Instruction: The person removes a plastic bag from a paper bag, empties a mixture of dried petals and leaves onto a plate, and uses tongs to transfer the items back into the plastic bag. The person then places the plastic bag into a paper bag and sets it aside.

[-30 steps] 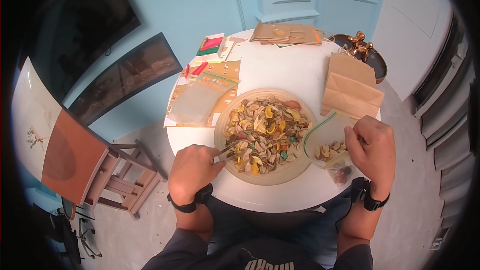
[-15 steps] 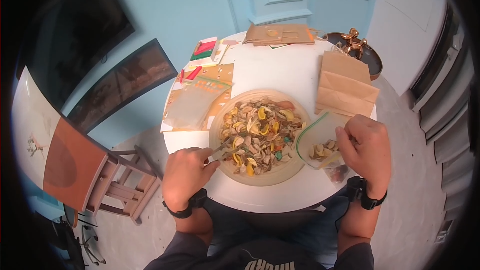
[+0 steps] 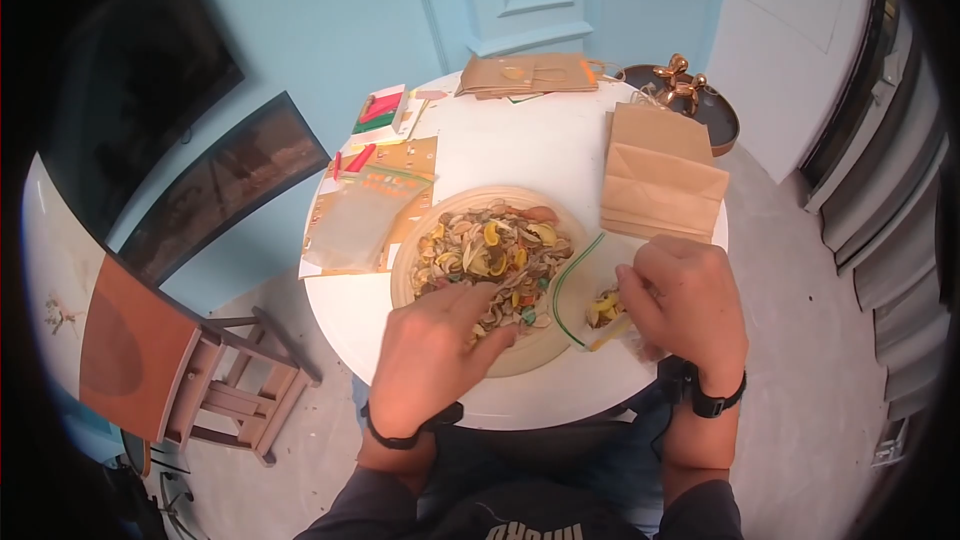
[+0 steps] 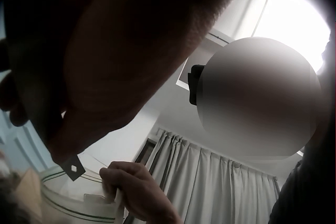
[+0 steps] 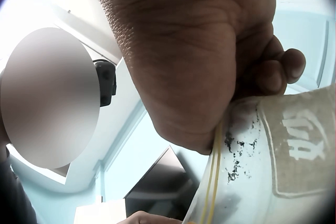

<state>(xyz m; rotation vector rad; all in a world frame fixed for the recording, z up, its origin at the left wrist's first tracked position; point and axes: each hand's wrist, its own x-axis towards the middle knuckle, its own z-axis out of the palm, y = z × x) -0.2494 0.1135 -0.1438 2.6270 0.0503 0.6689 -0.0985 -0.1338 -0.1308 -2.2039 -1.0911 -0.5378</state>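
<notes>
A round bowl [image 3: 402, 290] holds a heap of dried petals and pods, some yellow. Over its near left part is my left hand [image 3: 430, 355], back upward. The left wrist view shows a flat metal tool [image 4: 77, 175] in the grip of that hand [image 4: 115, 61]; its far end is hidden. At the bowl's right side, my right hand [image 3: 690, 310] pinches the edge of a clear zip bag [image 3: 590, 275] with a green-lined mouth, turned toward the bowl. Yellow pieces [image 3: 605, 308] lie inside the bag. A pale printed label shows on the bag [image 5: 236, 182] in the right wrist view.
Brown paper bags [image 3: 660, 175] stand at the table's right, and more [image 3: 525, 73] lie at the back. At left lie an empty-looking pouch [image 3: 350, 225], red pieces [image 3: 360, 157] and a small box [image 3: 380, 112]. A dark round tray [image 3: 722, 120] holds a shiny balloon-animal figure.
My left hand has moved right, from the bowl's edge to over its contents. Yellow pieces now show in the bag where pale ones showed. The head view has shifted, carrying the table leftward.
</notes>
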